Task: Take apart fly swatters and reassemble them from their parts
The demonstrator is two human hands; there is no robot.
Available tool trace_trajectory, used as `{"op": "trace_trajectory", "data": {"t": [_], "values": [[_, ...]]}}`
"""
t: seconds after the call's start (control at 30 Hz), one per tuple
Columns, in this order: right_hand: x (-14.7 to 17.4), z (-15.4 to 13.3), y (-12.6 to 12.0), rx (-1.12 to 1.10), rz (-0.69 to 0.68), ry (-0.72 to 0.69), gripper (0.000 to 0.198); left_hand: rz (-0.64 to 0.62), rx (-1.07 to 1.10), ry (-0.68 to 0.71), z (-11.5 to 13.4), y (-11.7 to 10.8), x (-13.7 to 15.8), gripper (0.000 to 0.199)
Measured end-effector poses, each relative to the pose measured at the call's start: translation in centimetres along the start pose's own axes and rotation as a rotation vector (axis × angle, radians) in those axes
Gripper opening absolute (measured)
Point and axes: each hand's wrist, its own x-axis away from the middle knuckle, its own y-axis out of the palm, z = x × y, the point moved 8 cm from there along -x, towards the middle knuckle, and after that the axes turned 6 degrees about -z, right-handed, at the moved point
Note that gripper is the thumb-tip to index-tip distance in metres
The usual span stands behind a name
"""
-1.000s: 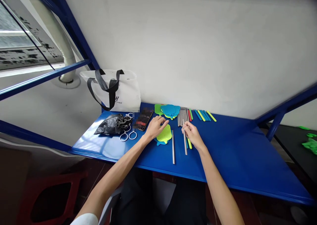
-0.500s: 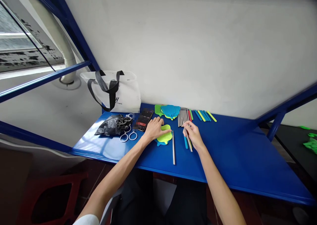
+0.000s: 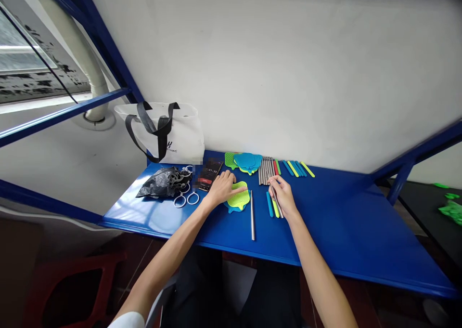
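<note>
My left hand (image 3: pixel 221 189) lies with fingers spread between the phone and a yellow-green perforated fly-swatter head (image 3: pixel 239 200). Its thumb reaches over that head, which overlaps a blue one (image 3: pixel 234 209). In the fingers of my right hand (image 3: pixel 284 196) is a slim metal tube (image 3: pixel 276 201), held at a slant. Beneath and beside it lie a blue stick (image 3: pixel 270 204) and a yellow stick (image 3: pixel 275 208), the yellow one partly covered. Another metal tube (image 3: pixel 252 217) rests on the table between my hands.
Along the back of the blue table (image 3: pixel 335 222) are stacked swatter heads (image 3: pixel 248 162), a row of metal tubes (image 3: pixel 265 170) and several coloured sticks (image 3: pixel 298 168). To the left are a phone (image 3: pixel 210 174), a black plastic bag with rings (image 3: pixel 159 183) and a white tote bag (image 3: pixel 186 135).
My right hand has shifted the metal tube slightly to the right, uncovering more of the yellow stick. My left hand stays in place over the swatter head.
</note>
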Motion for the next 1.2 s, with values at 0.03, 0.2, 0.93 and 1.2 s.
{"op": "trace_trajectory", "data": {"t": [0.03, 0.2, 0.93, 1.2], "values": [[0.0, 0.1, -0.1, -0.001, 0.011, 0.001, 0.045, -0.018, 0.014, 0.004, -0.1, 0.1, 0.1, 0.047], [-0.2, 0.5, -0.6, -0.013, 0.034, 0.008, 0.046, -0.082, 0.066, -0.002, -0.8, 0.5, 0.1, 0.062], [0.0, 0.4, -0.6, -0.004, 0.076, 0.026, 0.050, -0.298, 0.151, -0.083, 0.1, 0.2, 0.2, 0.068], [0.0, 0.2, -0.5, -0.038, 0.073, 0.020, 0.049, -0.421, 0.126, -0.131, 0.1, 0.0, -1.5, 0.100]]}}
